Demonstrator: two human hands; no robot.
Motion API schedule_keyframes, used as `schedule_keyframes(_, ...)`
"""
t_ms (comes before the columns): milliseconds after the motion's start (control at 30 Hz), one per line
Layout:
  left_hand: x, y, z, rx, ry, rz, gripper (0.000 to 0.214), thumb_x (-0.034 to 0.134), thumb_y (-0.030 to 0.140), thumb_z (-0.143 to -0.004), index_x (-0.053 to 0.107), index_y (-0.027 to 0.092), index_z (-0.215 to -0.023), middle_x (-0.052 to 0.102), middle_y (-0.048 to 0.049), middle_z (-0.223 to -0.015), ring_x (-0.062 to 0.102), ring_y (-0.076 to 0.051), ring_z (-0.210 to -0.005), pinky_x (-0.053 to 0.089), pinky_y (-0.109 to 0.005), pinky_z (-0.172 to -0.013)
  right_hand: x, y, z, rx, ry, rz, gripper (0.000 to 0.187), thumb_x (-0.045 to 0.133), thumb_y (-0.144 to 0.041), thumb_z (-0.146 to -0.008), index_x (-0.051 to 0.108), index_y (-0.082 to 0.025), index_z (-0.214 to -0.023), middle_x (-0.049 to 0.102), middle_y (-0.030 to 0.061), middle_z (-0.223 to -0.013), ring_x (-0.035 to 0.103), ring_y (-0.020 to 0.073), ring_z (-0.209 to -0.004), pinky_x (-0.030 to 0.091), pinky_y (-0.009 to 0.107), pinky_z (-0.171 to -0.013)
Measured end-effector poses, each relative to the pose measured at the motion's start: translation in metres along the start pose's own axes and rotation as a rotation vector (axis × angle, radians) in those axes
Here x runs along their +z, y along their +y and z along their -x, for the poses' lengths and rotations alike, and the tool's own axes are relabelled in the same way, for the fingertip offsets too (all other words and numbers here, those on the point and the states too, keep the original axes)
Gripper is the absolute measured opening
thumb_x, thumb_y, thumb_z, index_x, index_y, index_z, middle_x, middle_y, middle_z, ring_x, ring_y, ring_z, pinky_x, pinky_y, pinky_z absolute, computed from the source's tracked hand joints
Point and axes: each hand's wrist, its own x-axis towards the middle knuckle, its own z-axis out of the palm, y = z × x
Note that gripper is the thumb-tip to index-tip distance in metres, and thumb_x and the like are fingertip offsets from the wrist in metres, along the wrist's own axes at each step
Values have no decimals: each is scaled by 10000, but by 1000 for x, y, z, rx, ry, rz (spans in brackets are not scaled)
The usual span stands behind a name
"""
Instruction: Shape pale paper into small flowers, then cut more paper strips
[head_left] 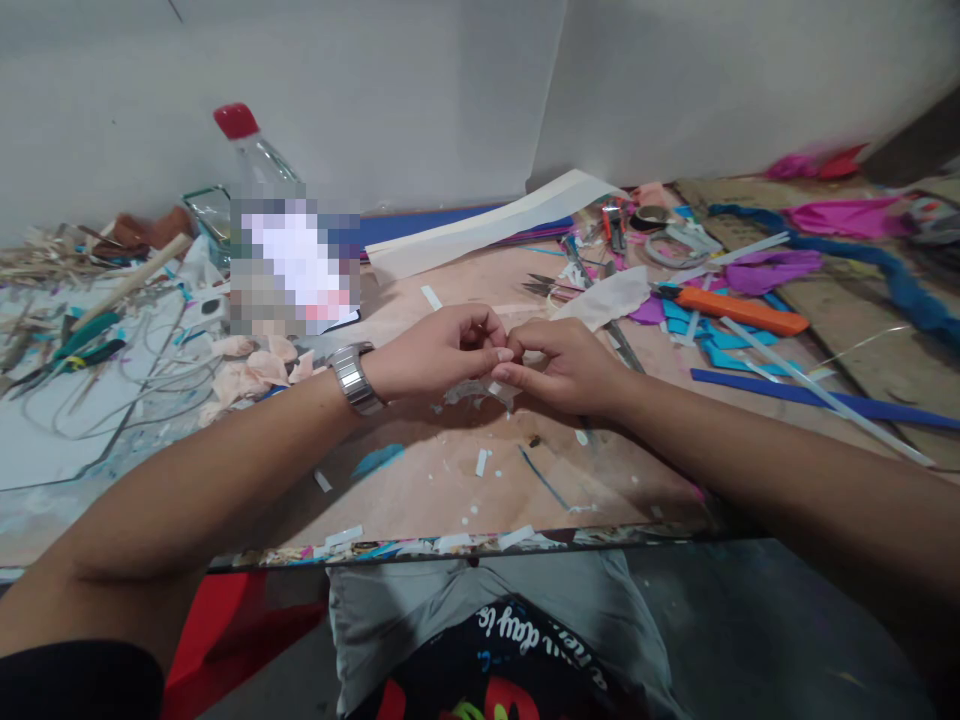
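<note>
My left hand (442,350) and my right hand (559,365) meet at the middle of the work table (420,480), fingertips pinched together. Both are closed on a small thing between them that I cannot make out. A crumpled piece of clear tape or plastic (476,393) lies just under the fingers. A metal watch (354,377) sits on my left wrist.
A red-capped bottle (259,170) stands at the back left. Pliers with green handles (90,345), wire and sticks lie at the left. An orange cutter (739,310), blue and purple paper scraps, a white paper sheet (487,225) and tape rolls (660,235) fill the right.
</note>
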Motion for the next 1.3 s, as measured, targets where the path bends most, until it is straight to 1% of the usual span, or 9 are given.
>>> schedule_keyframes(167,2,0,1,-61,-38,-90,120,646,249,-889,559,167,-894,645,-16,-794,595,-113,-698,448,-242,-633,0,2,0,13,-116,-50,396,616,-484,-961,612,-182,-705,625,-14,-626,537,118,-570,369,243,-579)
schedule_keyframes(267,2,-1,2,-74,-55,-116,124,646,263,-890,562,172,-891,652,-16,-788,592,-116,-683,430,-233,-602,0,3,0,22,-144,-49,407,632,-491,-949,604,-179,-689,626,-8,-624,546,121,-574,370,244,-582)
schedule_keyframes(400,2,0,2,-72,-81,-54,123,642,252,-902,552,170,-891,636,-8,-772,570,-103,-666,440,-239,-629,0,2,1,-4,-114,-53,393,641,-481,-947,606,-179,-698,628,-9,-623,576,125,-588,387,242,-602)
schedule_keyframes(567,1,1,2,-80,-89,-6,117,640,236,-913,549,163,-901,624,-2,-769,554,-91,-656,439,-240,-641,-1,0,0,-9,-101,-56,377,644,-471,-946,610,-182,-706,626,-14,-621,572,125,-581,379,239,-598)
schedule_keyframes(767,2,1,1,-51,-51,-19,124,623,252,-932,540,167,-897,623,2,-760,550,-88,-660,429,-229,-623,-1,-1,-1,-8,-82,-49,377,615,-472,-964,626,-184,-721,650,-3,-654,578,138,-625,380,255,-636)
schedule_keyframes(1000,2,0,1,-38,-38,-43,124,619,266,-939,550,166,-916,620,-6,-796,554,-100,-688,437,-245,-641,-1,-1,-1,-12,-82,-33,375,598,-464,-974,620,-183,-727,636,-8,-650,577,133,-613,374,253,-624)
schedule_keyframes(1300,2,-1,1,-19,-21,-80,132,624,276,-930,553,167,-907,608,3,-776,543,-106,-678,420,-245,-632,0,1,0,-48,-59,-12,375,601,-456,-979,631,-175,-732,636,-2,-651,578,132,-612,372,253,-626)
